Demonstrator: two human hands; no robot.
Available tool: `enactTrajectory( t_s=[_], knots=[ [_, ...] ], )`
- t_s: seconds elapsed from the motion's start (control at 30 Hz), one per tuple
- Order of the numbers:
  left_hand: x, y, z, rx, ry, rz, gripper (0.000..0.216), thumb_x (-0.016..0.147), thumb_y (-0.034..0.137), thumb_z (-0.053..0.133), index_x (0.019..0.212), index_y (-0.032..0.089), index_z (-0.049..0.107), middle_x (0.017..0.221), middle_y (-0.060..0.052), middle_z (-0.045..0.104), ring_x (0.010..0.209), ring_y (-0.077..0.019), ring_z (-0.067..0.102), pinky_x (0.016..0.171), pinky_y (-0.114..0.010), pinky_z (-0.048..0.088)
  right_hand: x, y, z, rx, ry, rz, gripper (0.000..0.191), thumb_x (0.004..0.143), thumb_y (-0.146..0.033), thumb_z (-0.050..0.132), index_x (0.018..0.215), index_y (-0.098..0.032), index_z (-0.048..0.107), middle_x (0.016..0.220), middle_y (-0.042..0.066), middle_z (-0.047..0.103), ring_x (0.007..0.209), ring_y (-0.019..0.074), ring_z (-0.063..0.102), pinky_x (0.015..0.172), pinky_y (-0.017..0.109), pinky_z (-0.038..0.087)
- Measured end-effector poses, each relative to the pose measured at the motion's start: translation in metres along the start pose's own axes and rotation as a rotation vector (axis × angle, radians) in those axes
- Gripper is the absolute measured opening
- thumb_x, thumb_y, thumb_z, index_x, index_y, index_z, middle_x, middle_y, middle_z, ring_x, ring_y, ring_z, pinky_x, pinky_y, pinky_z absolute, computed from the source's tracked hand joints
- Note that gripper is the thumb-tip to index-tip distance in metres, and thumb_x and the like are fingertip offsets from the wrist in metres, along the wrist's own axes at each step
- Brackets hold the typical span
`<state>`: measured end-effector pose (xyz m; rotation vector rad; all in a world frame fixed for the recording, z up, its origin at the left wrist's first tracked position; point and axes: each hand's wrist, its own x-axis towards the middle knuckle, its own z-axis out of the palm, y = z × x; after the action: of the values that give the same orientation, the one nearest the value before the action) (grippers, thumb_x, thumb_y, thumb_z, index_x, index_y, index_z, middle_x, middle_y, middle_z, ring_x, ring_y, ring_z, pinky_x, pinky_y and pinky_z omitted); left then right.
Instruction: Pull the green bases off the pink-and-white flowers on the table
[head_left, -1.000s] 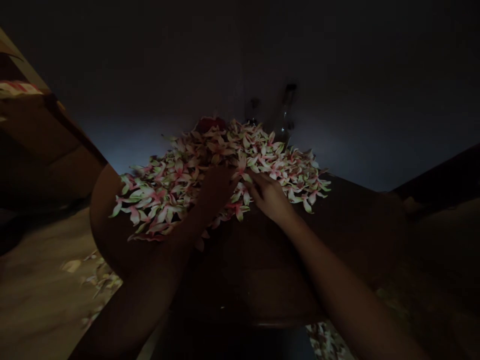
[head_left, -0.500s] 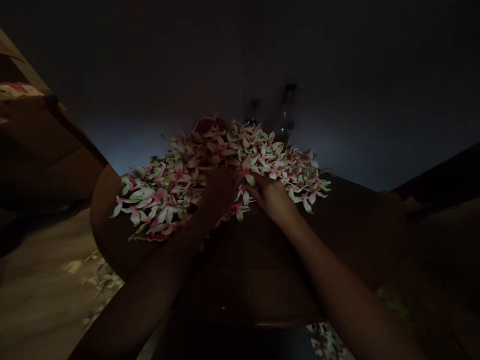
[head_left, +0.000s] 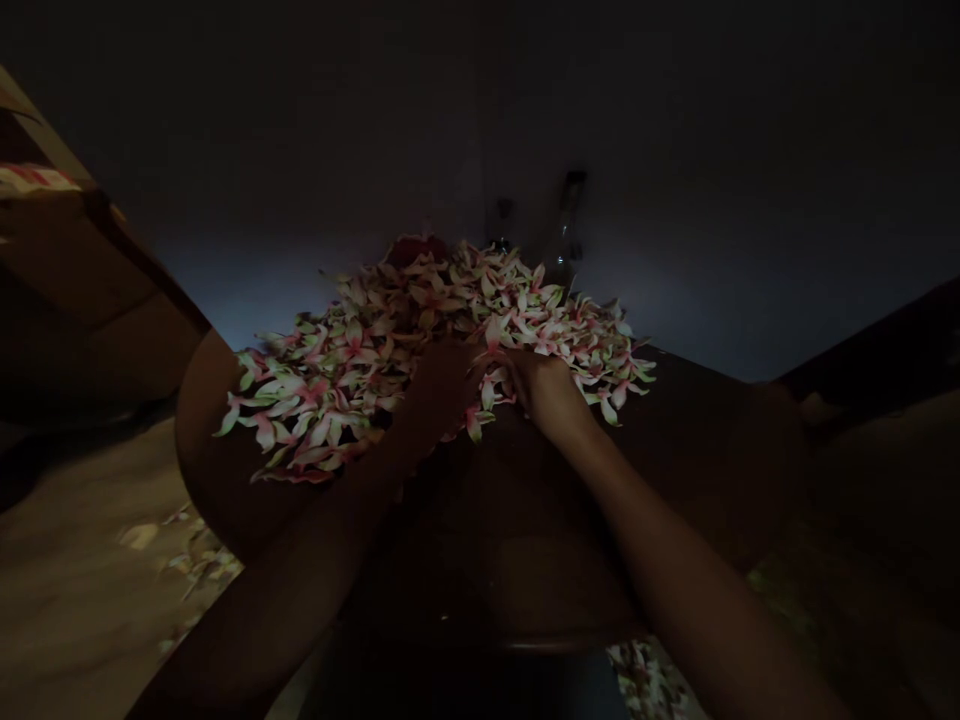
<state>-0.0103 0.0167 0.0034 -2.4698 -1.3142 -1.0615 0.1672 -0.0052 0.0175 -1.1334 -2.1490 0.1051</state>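
A broad heap of pink-and-white flowers (head_left: 330, 400) with greenish petal tips covers the back of a dark round table (head_left: 480, 560). At the heap's front edge my two hands nearly meet. One flower (head_left: 493, 338) stands upright between them, its lower part at my fingertips. My left hand (head_left: 444, 380) is in deep shadow, its fingers closed near that flower's base. Bent inward from the other side, my right hand (head_left: 546, 388) has its fingers curled and pressed together at the same flower. What lies under the fingers is partly hidden.
Behind the heap stand a clear bottle (head_left: 566, 240) with a dark top and a red object (head_left: 416, 248), near the wall corner. A brown cardboard box (head_left: 67, 260) is at the left. Petals (head_left: 202, 555) lie on the floor, and more flowers (head_left: 649, 680) are below the table's front edge.
The fingers of my right hand have curled in and down from a more stretched pose. My left hand stays nearly in place. The whole view has shifted slightly.
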Motion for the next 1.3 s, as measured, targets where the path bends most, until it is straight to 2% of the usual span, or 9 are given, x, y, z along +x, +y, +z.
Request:
enactTrajectory(
  t_s=[0.1,0.23,0.37,0.47,0.67,0.8,0.93,1.1,1.3],
  knots=[
    [0.001,0.001,-0.002,0.004,0.016,-0.006,0.032,0.098,0.036,0.047,0.109,0.018,0.071,0.099,-0.009,0.074,0.094,-0.0211,0.067,0.086,-0.034,0.047,0.000,0.001,0.002,0.045,0.064,-0.036,0.037,0.102,-0.031,0.035,0.101,-0.016,0.069,0.076,0.005,0.069,0.063,0.0144,0.061,0.065,0.026,0.040],
    [0.003,0.001,-0.007,-0.009,0.082,-0.042,0.035,0.096,0.040,0.051,0.115,0.016,0.069,0.103,-0.010,0.074,0.097,-0.0227,0.067,0.090,-0.036,0.046,0.000,-0.001,0.006,0.092,0.146,0.045,0.033,0.099,-0.036,0.045,0.110,-0.018,0.070,0.084,0.006,0.073,0.071,0.0169,0.065,0.068,0.027,0.044],
    [0.003,-0.002,-0.012,-0.009,0.077,-0.052,0.039,0.095,0.046,0.053,0.121,0.020,0.067,0.107,-0.009,0.073,0.103,-0.0241,0.064,0.094,-0.038,0.045,0.000,0.000,0.008,0.089,0.179,0.094,0.032,0.096,-0.037,0.051,0.113,-0.018,0.070,0.087,0.008,0.074,0.070,0.0182,0.066,0.069,0.030,0.047],
    [0.003,-0.003,-0.013,-0.018,0.060,-0.041,0.039,0.096,0.046,0.049,0.119,0.021,0.068,0.102,-0.008,0.074,0.100,-0.0234,0.064,0.092,-0.037,0.046,-0.001,0.003,0.009,0.092,0.205,0.104,0.033,0.096,-0.038,0.051,0.112,-0.018,0.071,0.087,0.009,0.074,0.068,0.0180,0.064,0.068,0.031,0.047],
    [0.004,0.000,-0.011,-0.049,0.094,-0.037,0.035,0.097,0.042,0.048,0.106,0.020,0.073,0.094,-0.006,0.075,0.093,-0.0209,0.066,0.089,-0.035,0.047,-0.001,0.001,0.012,0.196,0.182,0.175,0.041,0.093,-0.042,0.054,0.119,-0.016,0.069,0.068,0.003,0.068,0.055,0.0137,0.054,0.059,0.027,0.042],
    [0.005,-0.002,-0.015,-0.075,0.079,-0.059,0.037,0.096,0.043,0.049,0.108,0.020,0.074,0.093,-0.006,0.075,0.092,-0.0212,0.066,0.086,-0.035,0.048,-0.001,0.000,0.013,0.255,0.177,0.230,0.045,0.091,-0.047,0.057,0.121,-0.016,0.069,0.059,0.000,0.063,0.054,0.0131,0.050,0.057,0.026,0.040],
    [0.004,-0.006,-0.015,-0.065,0.069,-0.044,0.040,0.095,0.047,0.051,0.111,0.019,0.073,0.097,-0.008,0.075,0.093,-0.0220,0.066,0.085,-0.035,0.048,-0.001,0.003,0.014,0.283,0.175,0.242,0.046,0.089,-0.049,0.059,0.120,-0.016,0.070,0.060,0.000,0.063,0.052,0.0126,0.049,0.055,0.026,0.039],
    [0.004,-0.007,-0.013,-0.076,0.062,-0.052,0.041,0.094,0.050,0.050,0.108,0.021,0.075,0.093,-0.007,0.075,0.089,-0.0218,0.067,0.081,-0.034,0.049,-0.002,0.007,0.016,0.303,0.191,0.243,0.046,0.089,-0.050,0.058,0.120,-0.018,0.069,0.066,0.002,0.067,0.055,0.0135,0.052,0.054,0.025,0.040],
    [0.004,-0.004,-0.015,-0.111,0.066,-0.065,0.036,0.096,0.043,0.049,0.106,0.021,0.076,0.094,-0.006,0.075,0.091,-0.0208,0.067,0.085,-0.034,0.048,-0.002,0.005,0.015,0.315,0.184,0.257,0.043,0.090,-0.048,0.057,0.119,-0.019,0.071,0.064,0.001,0.065,0.055,0.0134,0.050,0.054,0.025,0.039]
  ],
)
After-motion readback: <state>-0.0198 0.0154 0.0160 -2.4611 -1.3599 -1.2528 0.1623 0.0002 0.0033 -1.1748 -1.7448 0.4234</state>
